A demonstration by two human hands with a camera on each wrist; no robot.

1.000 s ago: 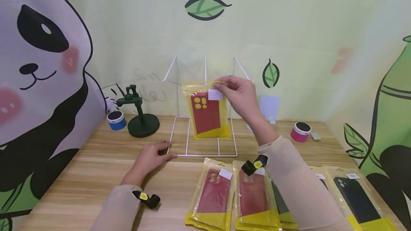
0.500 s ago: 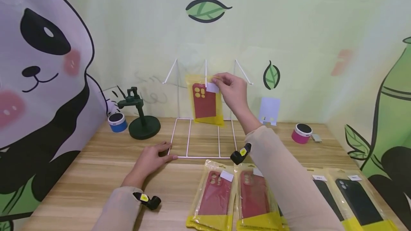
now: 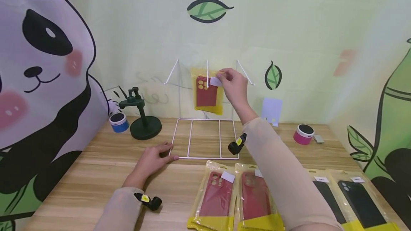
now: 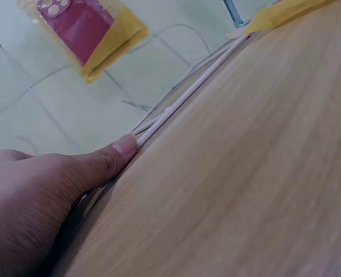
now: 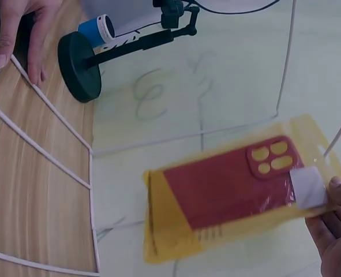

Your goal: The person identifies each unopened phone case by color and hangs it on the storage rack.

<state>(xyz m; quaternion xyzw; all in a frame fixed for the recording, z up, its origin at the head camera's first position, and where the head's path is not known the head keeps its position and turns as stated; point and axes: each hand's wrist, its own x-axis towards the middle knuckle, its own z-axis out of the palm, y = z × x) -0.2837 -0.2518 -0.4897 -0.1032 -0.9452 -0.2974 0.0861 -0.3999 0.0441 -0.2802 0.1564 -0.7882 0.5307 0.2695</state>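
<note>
I see a little shop set-up: a white wire rack (image 3: 205, 131) on a wooden table (image 3: 80, 174), bagged phone cases (image 3: 216, 197) near me, panda wall (image 3: 41, 63) at left.

wooden table (image 3: 96, 174): wire rack (image 3: 205, 138), packaged cases (image 3: 215, 199), green stand (image 3: 141, 124).

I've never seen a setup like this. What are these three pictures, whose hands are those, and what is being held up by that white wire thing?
No machine here: a person wears three cameras, one on the head and one on each wrist. The head view looks down at a wooden table. The right hand pinches the top of a yellow packet with a red phone case, up at the prongs of a white wire rack. The right wrist view shows that packet close. The left hand rests on the table, fingers touching the rack's base; the left wrist view shows this. More packets lie in front.
</note>
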